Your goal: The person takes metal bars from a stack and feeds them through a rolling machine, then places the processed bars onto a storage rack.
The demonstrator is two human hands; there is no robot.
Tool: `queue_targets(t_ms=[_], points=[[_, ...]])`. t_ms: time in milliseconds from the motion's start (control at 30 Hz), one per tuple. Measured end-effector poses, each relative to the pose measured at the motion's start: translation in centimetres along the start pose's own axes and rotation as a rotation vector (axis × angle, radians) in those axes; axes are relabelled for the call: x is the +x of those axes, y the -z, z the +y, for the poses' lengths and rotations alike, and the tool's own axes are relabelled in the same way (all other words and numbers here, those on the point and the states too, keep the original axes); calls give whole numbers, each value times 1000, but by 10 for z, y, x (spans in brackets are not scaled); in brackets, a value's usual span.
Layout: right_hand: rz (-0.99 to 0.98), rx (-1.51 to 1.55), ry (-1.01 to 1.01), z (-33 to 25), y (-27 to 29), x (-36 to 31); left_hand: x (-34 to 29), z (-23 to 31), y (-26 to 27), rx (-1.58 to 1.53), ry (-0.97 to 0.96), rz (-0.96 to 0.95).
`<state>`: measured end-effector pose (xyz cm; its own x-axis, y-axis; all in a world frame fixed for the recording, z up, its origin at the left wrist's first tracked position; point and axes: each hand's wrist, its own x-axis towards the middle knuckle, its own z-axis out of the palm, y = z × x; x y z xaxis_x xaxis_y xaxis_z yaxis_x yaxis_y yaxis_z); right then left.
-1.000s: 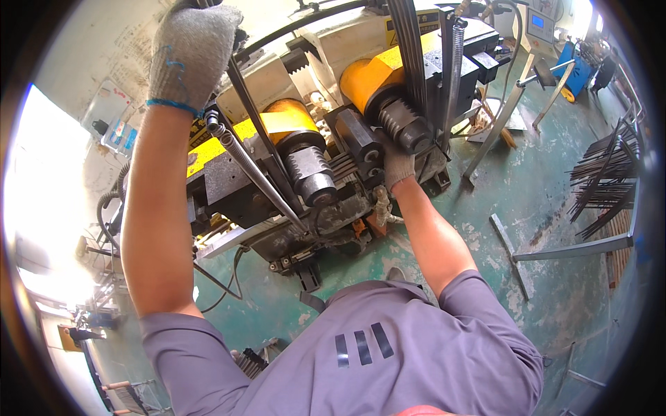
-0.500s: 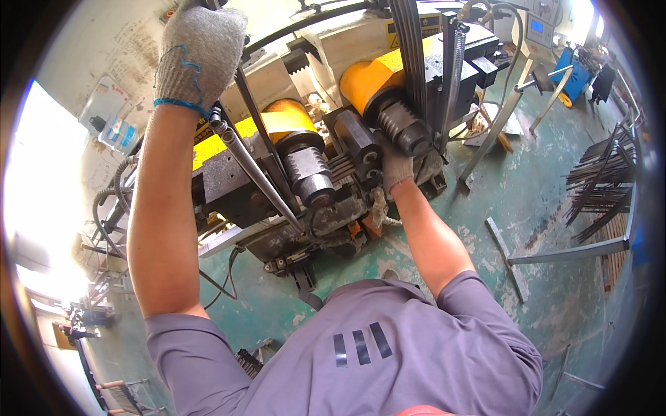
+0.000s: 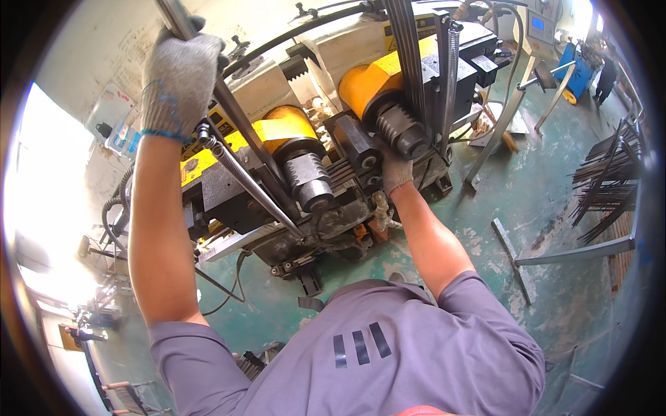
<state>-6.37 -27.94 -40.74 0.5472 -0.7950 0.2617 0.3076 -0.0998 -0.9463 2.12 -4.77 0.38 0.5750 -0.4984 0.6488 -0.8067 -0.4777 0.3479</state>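
My left hand (image 3: 182,87) wears a grey knit glove with a blue cuff. It is raised at the upper left, its fingers wrapped round a long metal bar (image 3: 176,16) that slants down toward the machine (image 3: 229,201). Beside that bar runs a coil spring on a rod (image 3: 243,166). Lower down, my gloved right hand (image 3: 397,172) reaches in behind a black ridged roller (image 3: 402,128), next to a black block (image 3: 357,142); its fingers are hidden there. A second ridged roller (image 3: 307,177) sits to the left, under a yellow housing (image 3: 288,123).
Several dark upright bars (image 3: 408,55) rise above the right roller. Right of the machine stand a metal frame leg (image 3: 496,132) and a control box with a screen (image 3: 540,31). A pile of thin dark rods (image 3: 607,184) rests on a rack at the far right. Hoses (image 3: 111,215) hang at left.
My left hand has moved down and slightly left, and more of the metal bar shows above it. My right hand stays behind the roller. The view has shifted a little.
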Motion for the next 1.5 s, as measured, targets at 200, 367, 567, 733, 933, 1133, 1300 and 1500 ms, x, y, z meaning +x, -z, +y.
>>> queue_targets(t_ms=[200,367,567,733,933,1133,1300,1500], points=[[-160,-180,74,5,11,-12,-32,-16,16,-521,245,-148],[-72,275,-291,-2,8,-11,-30,-15,26,-443,236,-284],[-86,242,-218,10,8,-12,-33,-6,29,-475,231,-304],[-114,253,-226,15,6,-13,-36,5,28,-466,254,-286],[-98,116,-116,10,8,-15,-34,-11,27,-573,277,-312],[-92,241,-214,20,8,-12,-33,-16,28,-428,288,-273],[-75,299,-339,-2,8,-17,-38,6,25,-401,325,-253],[-119,217,-318,1,10,-12,-38,4,27,-242,294,-295]])
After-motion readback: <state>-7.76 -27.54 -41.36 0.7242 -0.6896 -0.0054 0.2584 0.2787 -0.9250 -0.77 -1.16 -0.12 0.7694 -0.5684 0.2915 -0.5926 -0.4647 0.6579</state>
